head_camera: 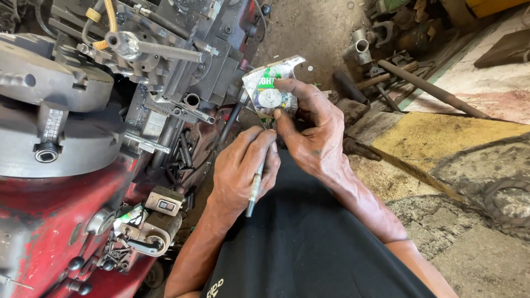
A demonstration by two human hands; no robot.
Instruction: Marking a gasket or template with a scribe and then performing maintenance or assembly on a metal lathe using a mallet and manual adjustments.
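My right hand [309, 129] pinches a small torn blister card [269, 83] with a round silver button cell [270, 98] in it, thumb and forefinger on its lower edge. My left hand [243, 168] grips a thin metal tool [255, 187] like a pen, its tip pointing up at the card's lower edge. Both hands are grimy and hover over my dark-clothed lap, beside a lathe.
A red lathe [49, 215] with a grey chuck [55, 110] and tool post [165, 60] fills the left. Black bolts and levers lie in its tray [176, 160]. Pipes and rods [419, 83] lie on the dirt floor at upper right. A yellowed concrete slab [441, 138] is to the right.
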